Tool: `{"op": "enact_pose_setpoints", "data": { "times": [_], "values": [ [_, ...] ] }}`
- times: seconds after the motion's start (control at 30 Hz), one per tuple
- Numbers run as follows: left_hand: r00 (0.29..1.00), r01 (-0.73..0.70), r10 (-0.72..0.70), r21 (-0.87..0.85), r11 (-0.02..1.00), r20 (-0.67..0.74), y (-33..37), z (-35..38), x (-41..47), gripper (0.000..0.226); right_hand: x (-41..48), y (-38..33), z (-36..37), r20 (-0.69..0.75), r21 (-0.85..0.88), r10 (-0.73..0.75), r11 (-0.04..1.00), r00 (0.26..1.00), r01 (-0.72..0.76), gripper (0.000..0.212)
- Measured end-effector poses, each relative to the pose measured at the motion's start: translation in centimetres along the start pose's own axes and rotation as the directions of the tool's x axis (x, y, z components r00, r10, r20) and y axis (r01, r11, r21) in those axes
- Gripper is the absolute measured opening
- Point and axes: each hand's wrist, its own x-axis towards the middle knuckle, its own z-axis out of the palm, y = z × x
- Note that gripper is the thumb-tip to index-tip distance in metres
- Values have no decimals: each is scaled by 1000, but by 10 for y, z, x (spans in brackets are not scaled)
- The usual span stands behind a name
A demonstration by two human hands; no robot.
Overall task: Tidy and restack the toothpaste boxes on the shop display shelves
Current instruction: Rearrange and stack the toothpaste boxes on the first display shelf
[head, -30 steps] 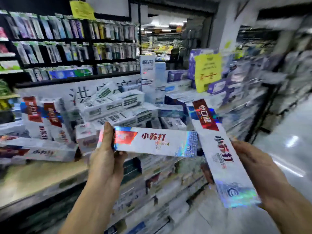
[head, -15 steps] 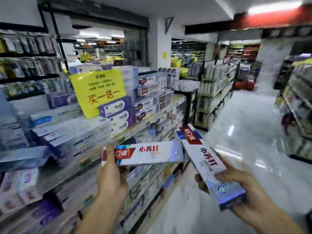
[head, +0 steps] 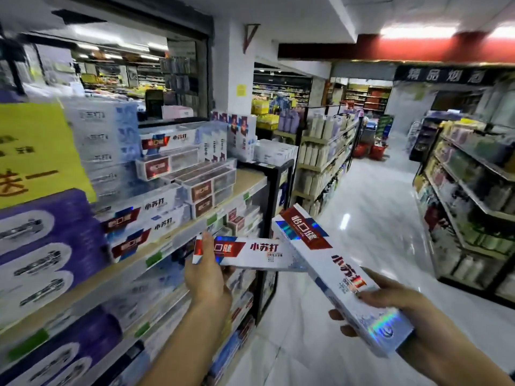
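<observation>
left hand (head: 207, 277) pinches one toothpaste box (head: 250, 253) by its end, right hand (head: 401, 313) wraps fingers round the near end of a second box (head: 334, 277), both held beside the display shelf (head: 195, 218); cartons likely light, stiff, crushable, glossy, so mid-length grips seem safer.

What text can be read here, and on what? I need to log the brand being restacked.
"小苏打", beside a red band partly covered by the thumb: box in left hand.
"小苏打", and a red band ending "口健": box in right hand.
"小苏打": stacked shelf boxes.
"精品烟酒", last character blurred: dark overhead sign.
Yellow sign: cut off, only "一" is clear.
Shelf price tags: unreadable.
</observation>
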Motion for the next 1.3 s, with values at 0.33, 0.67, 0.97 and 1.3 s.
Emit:
{"op": "enact_pose_setpoints", "data": {
  "times": [0.33, 0.67, 0.97, 1.3],
  "values": [
    [991, -122, 119, 40, 992, 60, -36, 165, 140, 33, 220, -103, -84, 122, -305, -122, 940, 985, 154, 48],
    [873, -416, 460, 250, 875, -159, -58, 256, 213, 45, 468, -172, -155, 438, -487, 9, 843, 899, 229, 41],
    [662, -629, 738, 437, 643, -133, -52, 307, 278, 37, 634, -208, -137, 641, -570, 190, 766, 744, 296, 62],
    [524, -653, 848, 603, 458, -76, -37, 329, 332, 40, 743, -210, -94, 725, -596, 288, 718, 626, 359, 56]
  ]
}}
